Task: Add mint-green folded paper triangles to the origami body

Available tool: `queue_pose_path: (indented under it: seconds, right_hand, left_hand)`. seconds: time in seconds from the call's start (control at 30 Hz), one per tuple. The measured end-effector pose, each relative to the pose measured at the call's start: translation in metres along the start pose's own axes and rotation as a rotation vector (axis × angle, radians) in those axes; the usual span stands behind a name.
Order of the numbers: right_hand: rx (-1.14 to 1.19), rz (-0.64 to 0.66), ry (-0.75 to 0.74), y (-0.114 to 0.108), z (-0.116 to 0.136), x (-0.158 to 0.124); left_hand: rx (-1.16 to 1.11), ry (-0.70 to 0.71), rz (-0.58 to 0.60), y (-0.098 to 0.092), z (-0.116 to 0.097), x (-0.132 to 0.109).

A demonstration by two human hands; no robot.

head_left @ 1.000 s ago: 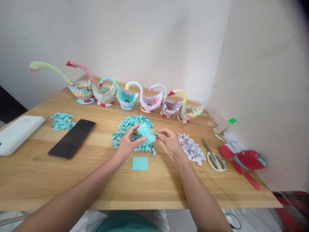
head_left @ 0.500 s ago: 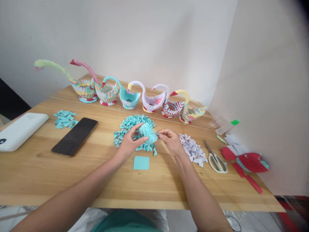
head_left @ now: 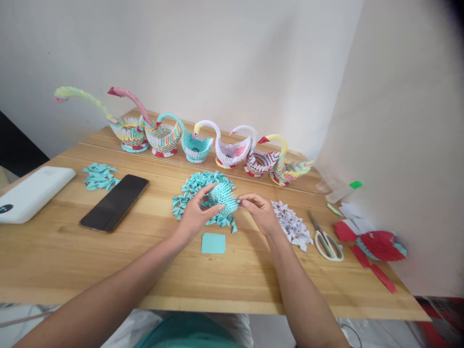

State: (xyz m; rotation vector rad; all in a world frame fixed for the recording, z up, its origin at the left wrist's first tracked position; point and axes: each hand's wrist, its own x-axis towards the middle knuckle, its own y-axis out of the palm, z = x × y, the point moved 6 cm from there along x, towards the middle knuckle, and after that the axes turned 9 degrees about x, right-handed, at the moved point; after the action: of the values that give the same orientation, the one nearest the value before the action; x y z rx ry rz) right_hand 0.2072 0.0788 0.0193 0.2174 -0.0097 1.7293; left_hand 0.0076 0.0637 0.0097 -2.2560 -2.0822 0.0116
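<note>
My left hand [head_left: 195, 215] grips a half-built teal paper model [head_left: 224, 197] made of folded triangles, thumb and fingers round its left side. My right hand [head_left: 259, 211] pinches at the model's right edge, fingers pressed together on a small teal piece. Both hands hover over a heap of loose teal folded triangles [head_left: 194, 186] in the middle of the wooden table [head_left: 108, 261]. A flat teal paper rectangle [head_left: 213, 243] lies just in front of my hands.
Several finished paper swans [head_left: 197, 142] line the back edge. A black phone [head_left: 114, 202], a white box [head_left: 31, 193] and a small teal pile [head_left: 99, 176] lie left. White triangles [head_left: 292, 224], scissors [head_left: 326, 239] and red paper pieces [head_left: 379, 246] lie right.
The view has shifted slightly, so everything sits a little further right and up in the picture. My hands stay on the teal model with only small finger movements.
</note>
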Motion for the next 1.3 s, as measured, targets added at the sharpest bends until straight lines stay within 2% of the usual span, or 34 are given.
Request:
queue_pose_path:
  seconds: [0.5,0.87,1.3]
  right_hand:
    - [0.143,-0.075,0.075,0.001,-0.014,0.005]
    - [0.033,-0.043,0.066,-0.002,-0.013,0.004]
    - [0.097,-0.071,0.071,0.004,-0.013,0.006]
  left_hand:
    - [0.04,0.018,0.01,0.001,-0.001,-0.001]
    - [0.053,0.088,0.012,-0.001,-0.007,-0.001]
    - [0.079,0.143,0.012,-0.002,-0.008,-0.002]
